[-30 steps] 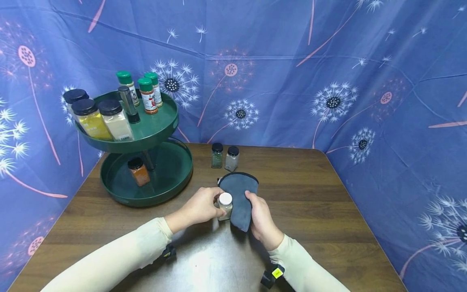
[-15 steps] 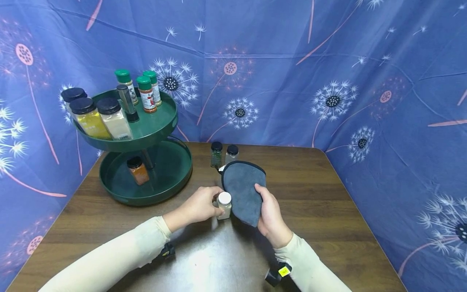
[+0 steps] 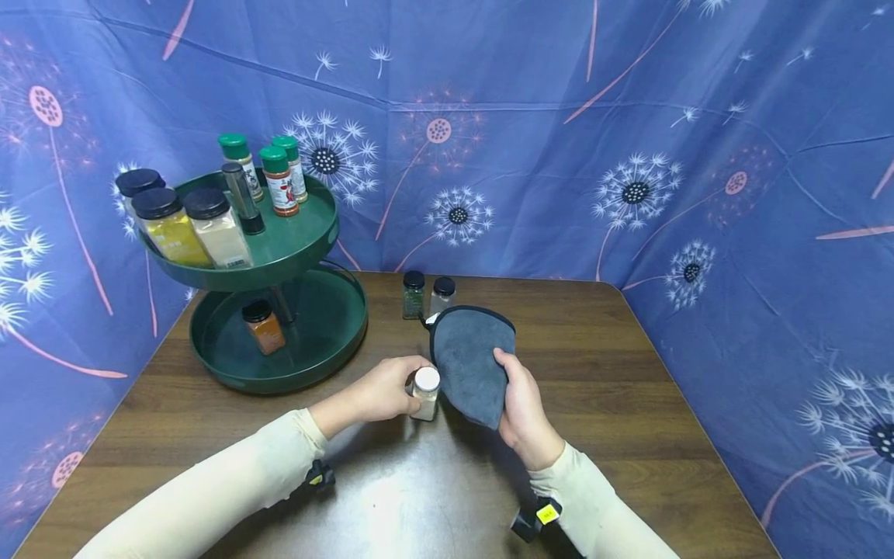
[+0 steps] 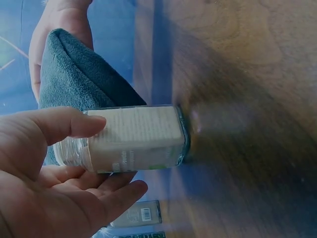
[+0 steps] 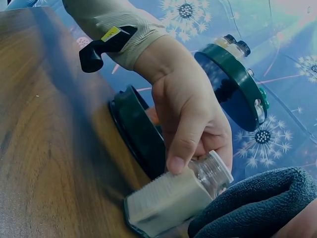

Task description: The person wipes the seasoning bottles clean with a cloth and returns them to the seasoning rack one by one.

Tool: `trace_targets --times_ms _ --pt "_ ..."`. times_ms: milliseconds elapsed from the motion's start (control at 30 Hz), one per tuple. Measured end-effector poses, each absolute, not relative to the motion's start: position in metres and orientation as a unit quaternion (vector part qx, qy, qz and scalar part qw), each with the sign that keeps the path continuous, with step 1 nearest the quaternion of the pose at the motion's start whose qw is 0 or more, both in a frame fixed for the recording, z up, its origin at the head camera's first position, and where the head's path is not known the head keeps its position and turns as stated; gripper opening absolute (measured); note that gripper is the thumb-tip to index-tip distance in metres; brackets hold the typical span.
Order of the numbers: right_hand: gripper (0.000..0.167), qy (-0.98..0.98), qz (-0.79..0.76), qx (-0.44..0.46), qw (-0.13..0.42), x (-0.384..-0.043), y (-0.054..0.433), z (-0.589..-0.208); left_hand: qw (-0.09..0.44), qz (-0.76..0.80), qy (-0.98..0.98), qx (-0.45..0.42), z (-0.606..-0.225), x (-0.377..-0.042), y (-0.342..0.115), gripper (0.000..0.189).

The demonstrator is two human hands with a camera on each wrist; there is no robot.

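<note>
My left hand [image 3: 384, 390] grips a small square spice jar [image 3: 424, 394] of pale powder near the middle of the table. The jar stands upright, with a white top above a clear threaded neck. In the left wrist view, the thumb presses on the labelled side of the jar [image 4: 136, 134], with the fingers behind it. To its right, my right hand [image 3: 524, 407] holds a dark grey-blue cloth [image 3: 469, 359] with a black edge, thumb on top. The right wrist view shows the folded cloth [image 5: 257, 203] close against the jar's neck; whether they touch, I cannot tell.
A green two-tier rack [image 3: 279, 380] stands at the left, with several spice jars on top and an orange-brown jar [image 3: 264, 328] below. Behind the cloth are a green-herb jar [image 3: 413, 296] and a black-lidded clear jar [image 3: 443, 293]. A blue patterned curtain [image 3: 545, 155] surrounds the table.
The cloth has moved up and right in the head view with my right hand, and more of it is spread out. The jar has shifted very slightly left in my left hand.
</note>
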State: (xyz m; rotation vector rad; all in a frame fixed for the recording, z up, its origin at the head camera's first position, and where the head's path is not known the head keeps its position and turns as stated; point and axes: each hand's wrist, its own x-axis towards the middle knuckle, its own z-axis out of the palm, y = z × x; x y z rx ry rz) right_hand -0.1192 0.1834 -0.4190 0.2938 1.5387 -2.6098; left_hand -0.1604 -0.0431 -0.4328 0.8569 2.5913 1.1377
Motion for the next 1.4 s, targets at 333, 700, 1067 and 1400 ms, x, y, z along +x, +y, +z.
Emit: trace_targets --times_ms 333,700,1067,1400 --pt "0.019 0.504 -0.857 0.104 0.033 -0.118 0.186 -0.418 0.061 0.378 0.891 0.244 -0.433 -0.149 -0.037 0.059" --pt "0.019 0.521 -0.849 0.090 0.018 -0.119 0.182 -0.418 0.022 0.360 0.919 0.161 -0.435 -0.140 -0.029 0.053" --pt "0.023 0.522 -0.852 0.024 0.035 -0.118 0.173 -0.420 0.028 0.345 0.916 0.202 -0.424 -0.149 -0.031 0.039" --pt "0.024 0.546 -0.836 -0.005 0.049 -0.111 0.164 -0.427 0.045 0.336 0.915 0.218 -0.419 -0.151 -0.033 0.035"
